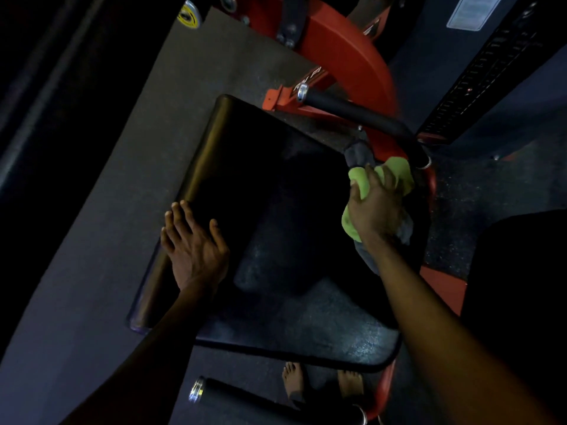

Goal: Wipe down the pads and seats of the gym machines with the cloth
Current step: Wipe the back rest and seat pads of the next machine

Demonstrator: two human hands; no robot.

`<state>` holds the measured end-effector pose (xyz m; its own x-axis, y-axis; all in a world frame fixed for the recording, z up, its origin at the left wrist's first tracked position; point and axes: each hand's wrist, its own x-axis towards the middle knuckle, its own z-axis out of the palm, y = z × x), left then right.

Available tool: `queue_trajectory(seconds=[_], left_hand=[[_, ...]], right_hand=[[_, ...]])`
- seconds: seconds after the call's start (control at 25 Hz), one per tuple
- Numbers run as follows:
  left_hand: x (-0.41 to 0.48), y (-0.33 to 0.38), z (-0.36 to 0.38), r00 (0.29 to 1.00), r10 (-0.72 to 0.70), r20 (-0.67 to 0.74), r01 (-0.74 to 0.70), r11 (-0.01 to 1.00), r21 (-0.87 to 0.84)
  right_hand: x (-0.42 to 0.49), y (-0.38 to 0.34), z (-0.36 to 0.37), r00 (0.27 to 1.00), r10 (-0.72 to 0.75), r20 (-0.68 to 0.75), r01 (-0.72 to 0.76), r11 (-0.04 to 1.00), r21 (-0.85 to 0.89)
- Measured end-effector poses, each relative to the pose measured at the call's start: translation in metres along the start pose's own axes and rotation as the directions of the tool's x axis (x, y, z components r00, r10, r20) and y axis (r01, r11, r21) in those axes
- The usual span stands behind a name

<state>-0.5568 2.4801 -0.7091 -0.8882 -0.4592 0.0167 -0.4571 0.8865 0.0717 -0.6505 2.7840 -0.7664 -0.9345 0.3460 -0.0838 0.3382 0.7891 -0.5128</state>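
A black padded seat (264,185) of a red-framed gym machine fills the middle of the view. My left hand (193,243) rests flat on the seat's left edge, fingers spread and straight. My right hand (376,207) grips a bunched green and grey cloth (399,174) at the seat's far right corner, where the pad meets the red frame. Part of the cloth hangs below my wrist.
A black foam-covered handle (352,110) with a chrome end cap juts out just beyond the cloth. A second black handle (245,400) lies near the bottom. Red frame (343,47) curves above. A weight stack (491,72) stands at the upper right. Bare feet (294,381) stand on the dark floor.
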Motion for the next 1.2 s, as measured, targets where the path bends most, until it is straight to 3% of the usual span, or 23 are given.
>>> queue_trajectory(seconds=[0.16,0.32,0.44,0.52,0.6,0.68,0.76,0.84,1.0,1.08,1.2], left_hand=[[0.001,0.001,0.0,1.0,0.002,0.006,-0.002,1.0,0.015],[-0.001,0.001,0.0,1.0,0.007,0.012,-0.007,1.0,0.027],[-0.001,0.0,0.0,1.0,0.0,0.011,-0.001,1.0,0.021],[-0.001,0.001,-0.001,1.0,0.001,0.011,-0.001,1.0,0.014],[-0.001,0.0,-0.002,1.0,0.013,-0.006,-0.013,1.0,0.016],[-0.003,0.0,-0.003,1.0,0.026,-0.003,-0.026,1.0,0.017],[-0.002,0.0,-0.002,1.0,0.018,0.004,-0.018,1.0,0.022],[-0.002,0.001,-0.002,1.0,0.014,0.009,-0.014,1.0,0.018],[-0.002,0.001,-0.002,1.0,0.017,0.02,-0.017,1.0,0.026],[-0.001,0.0,-0.002,1.0,0.017,0.016,-0.017,1.0,0.02],[-0.002,0.0,-0.002,0.999,0.024,0.022,-0.025,1.0,0.018]], right_hand=[[0.0,-0.044,0.012,1.0,0.015,0.022,-0.012,0.991,-0.135],[-0.01,-0.098,0.026,0.97,-0.24,0.034,0.242,0.963,-0.114],[-0.029,-0.134,0.036,0.833,-0.543,0.102,0.551,0.83,-0.085],[-0.018,-0.124,0.037,0.743,-0.657,0.126,0.666,0.745,-0.047],[0.007,-0.114,0.036,0.828,-0.557,0.06,0.56,0.828,-0.041],[0.027,-0.123,0.034,0.95,-0.31,0.039,0.31,0.951,-0.01],[0.029,-0.144,0.037,0.983,-0.171,0.067,0.176,0.982,-0.065],[0.015,-0.157,0.038,0.962,-0.258,0.083,0.267,0.956,-0.124],[0.002,-0.159,0.04,0.851,-0.508,0.133,0.522,0.844,-0.118],[0.01,-0.141,0.036,0.864,-0.492,0.103,0.5,0.863,-0.072],[0.018,-0.08,0.027,0.96,-0.276,-0.052,0.277,0.961,0.002]])
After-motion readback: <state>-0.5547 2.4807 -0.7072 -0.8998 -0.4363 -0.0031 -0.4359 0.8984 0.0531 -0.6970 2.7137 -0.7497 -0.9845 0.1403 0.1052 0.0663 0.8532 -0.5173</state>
